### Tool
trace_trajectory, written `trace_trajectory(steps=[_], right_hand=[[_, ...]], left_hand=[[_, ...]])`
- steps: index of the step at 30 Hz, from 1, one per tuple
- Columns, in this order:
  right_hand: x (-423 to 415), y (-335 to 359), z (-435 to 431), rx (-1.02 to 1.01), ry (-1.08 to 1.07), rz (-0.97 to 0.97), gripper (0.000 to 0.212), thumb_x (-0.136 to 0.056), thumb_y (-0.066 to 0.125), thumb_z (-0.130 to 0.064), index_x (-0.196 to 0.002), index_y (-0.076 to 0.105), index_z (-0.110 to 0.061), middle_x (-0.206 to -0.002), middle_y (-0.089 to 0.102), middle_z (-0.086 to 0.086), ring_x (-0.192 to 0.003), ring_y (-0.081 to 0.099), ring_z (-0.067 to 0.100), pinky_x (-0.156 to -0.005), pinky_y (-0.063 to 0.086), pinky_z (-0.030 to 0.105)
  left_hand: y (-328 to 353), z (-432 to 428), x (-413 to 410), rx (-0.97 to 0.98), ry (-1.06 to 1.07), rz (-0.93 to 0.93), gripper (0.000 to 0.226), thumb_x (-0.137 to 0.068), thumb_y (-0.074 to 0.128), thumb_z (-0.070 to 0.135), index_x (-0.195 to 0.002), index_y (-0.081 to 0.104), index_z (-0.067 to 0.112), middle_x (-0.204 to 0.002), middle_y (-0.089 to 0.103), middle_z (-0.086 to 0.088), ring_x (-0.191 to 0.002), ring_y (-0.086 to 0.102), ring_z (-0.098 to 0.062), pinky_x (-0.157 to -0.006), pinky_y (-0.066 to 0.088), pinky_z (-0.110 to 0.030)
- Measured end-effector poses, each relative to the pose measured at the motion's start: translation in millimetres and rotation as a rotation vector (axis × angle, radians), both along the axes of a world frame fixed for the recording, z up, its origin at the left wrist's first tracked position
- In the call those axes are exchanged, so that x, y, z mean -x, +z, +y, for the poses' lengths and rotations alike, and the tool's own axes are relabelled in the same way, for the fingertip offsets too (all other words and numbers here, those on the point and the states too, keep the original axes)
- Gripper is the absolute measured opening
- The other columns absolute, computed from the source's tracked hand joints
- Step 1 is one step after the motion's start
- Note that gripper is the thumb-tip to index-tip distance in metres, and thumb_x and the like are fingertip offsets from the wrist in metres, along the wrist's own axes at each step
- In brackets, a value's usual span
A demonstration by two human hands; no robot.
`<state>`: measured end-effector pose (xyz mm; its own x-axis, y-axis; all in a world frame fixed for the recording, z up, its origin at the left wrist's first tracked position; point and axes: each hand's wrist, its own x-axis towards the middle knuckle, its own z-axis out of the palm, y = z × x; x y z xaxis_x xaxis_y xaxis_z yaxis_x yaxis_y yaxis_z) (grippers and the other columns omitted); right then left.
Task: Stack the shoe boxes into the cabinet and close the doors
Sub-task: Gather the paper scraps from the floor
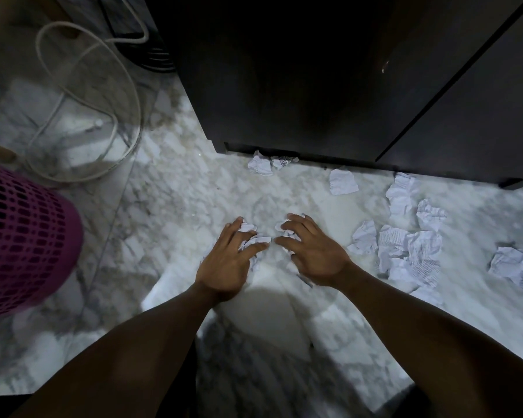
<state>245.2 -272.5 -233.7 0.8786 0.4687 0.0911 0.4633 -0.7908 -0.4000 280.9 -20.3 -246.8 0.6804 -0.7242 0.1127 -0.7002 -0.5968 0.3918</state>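
Fingers of both hands curled over paper scraps on floor; cabinet directly ahead; no shoe boxes visible.

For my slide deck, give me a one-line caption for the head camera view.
Both hands, left hand and right hand, gather crumpled paper off a marble floor before a dark cabinet.

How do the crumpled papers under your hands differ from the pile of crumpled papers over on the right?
The crumpled white papers under the hands are few and half covered by the left hand and right hand. The crumpled white paper pile on the right has more pieces, lies untouched and shows printed lines. Both are white and lie on the marble floor before the dark cabinet.
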Motion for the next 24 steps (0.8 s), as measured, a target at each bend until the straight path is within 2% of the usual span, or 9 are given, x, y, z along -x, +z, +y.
trace_trajectory(steps=[2,4,7,9,11,15,19,21,24], right_hand=[[-0.5,4.0,-4.6,-0.001,0.034,0.103,0.055,-0.091,0.053,-0.049,-0.138,0.055,-0.02,-0.148,0.044,0.009,-0.149,0.023,0.028,-0.12,0.02,0.051],[-2.2,5.7,-9.6,0.061,0.097,0.178,0.089,-0.08,0.049,-0.08,-0.146,0.045,-0.021,-0.158,0.032,0.006,-0.153,0.01,0.025,-0.124,0.011,0.049],[-4.8,6.2,-13.1,0.19,0.171,0.152,0.12,-0.063,0.044,-0.098,-0.151,0.036,-0.017,-0.163,0.022,0.007,-0.154,0.005,0.029,-0.124,0.005,0.05],[-5.3,4.6,-12.7,0.221,0.171,0.131,0.108,-0.073,0.041,-0.092,-0.151,0.037,-0.018,-0.163,0.023,0.008,-0.153,0.007,0.029,-0.124,0.009,0.051],[-3.2,1.4,-10.2,0.151,0.107,0.098,0.079,-0.09,0.044,-0.075,-0.147,0.046,-0.02,-0.158,0.034,0.007,-0.152,0.016,0.027,-0.122,0.018,0.051],[-0.4,-2.1,-3.5,0.028,0.006,-0.001,0.042,-0.101,0.047,-0.044,-0.134,0.058,-0.02,-0.141,0.053,0.004,-0.142,0.035,0.025,-0.119,0.023,0.038],[0.5,0.2,1.3,0.009,-0.035,0.007,0.053,-0.098,0.051,-0.02,-0.15,0.04,-0.023,-0.132,0.055,0.001,-0.132,0.043,0.025,-0.11,0.032,0.038],[1.3,2.9,2.8,0.005,-0.053,0.013,0.064,-0.091,0.045,-0.01,-0.153,0.034,-0.025,-0.127,0.056,0.003,-0.124,0.046,0.025,-0.106,0.034,0.037],[0.6,4.9,1.8,0.022,-0.081,0.002,0.058,-0.082,0.042,-0.012,-0.138,0.055,-0.021,-0.122,0.057,0.006,-0.114,0.048,0.028,-0.099,0.038,0.039]], left_hand=[[8.2,-2.9,-0.9,0.04,-0.016,-0.032,0.046,-0.084,0.051,0.017,-0.126,0.066,0.009,-0.129,0.061,-0.014,-0.13,0.049,-0.035,-0.114,0.031,-0.054],[12.4,-3.7,-1.8,0.06,0.007,-0.043,0.042,-0.085,0.058,0.031,-0.118,0.069,0.008,-0.131,0.06,-0.015,-0.134,0.045,-0.037,-0.113,0.034,-0.052],[10.0,-3.2,0.5,0.05,0.037,-0.056,0.046,-0.089,0.066,0.045,-0.117,0.068,0.008,-0.139,0.056,-0.012,-0.14,0.04,-0.034,-0.115,0.034,-0.048],[9.0,-3.9,1.6,0.045,0.057,-0.062,0.045,-0.091,0.065,0.046,-0.117,0.068,0.008,-0.137,0.058,-0.01,-0.138,0.043,-0.033,-0.115,0.034,-0.045],[7.2,-3.5,3.7,0.041,0.102,-0.074,0.041,-0.092,0.064,0.044,-0.115,0.069,0.01,-0.131,0.062,-0.007,-0.132,0.047,-0.032,-0.113,0.037,-0.041],[5.9,-3.6,9.0,-0.02,0.169,-0.109,0.032,-0.093,0.062,0.043,-0.108,0.066,0.015,-0.119,0.065,-0.003,-0.117,0.052,-0.032,-0.1,0.044,-0.041],[10.7,-7.1,11.5,-0.075,0.169,-0.134,0.043,-0.095,0.053,0.043,-0.134,0.059,0.025,-0.113,0.063,-0.002,-0.102,0.051,-0.028,-0.085,0.044,-0.041],[11.1,-7.9,12.3,-0.105,0.179,-0.118,0.04,-0.094,0.056,0.039,-0.133,0.061,0.029,-0.108,0.062,-0.001,-0.096,0.05,-0.027,-0.081,0.043,-0.04],[8.7,-7.3,11.6,-0.11,0.197,-0.089,0.034,-0.091,0.062,0.035,-0.124,0.065,0.027,-0.107,0.06,-0.002,-0.094,0.051,-0.027,-0.08,0.041,-0.04]])
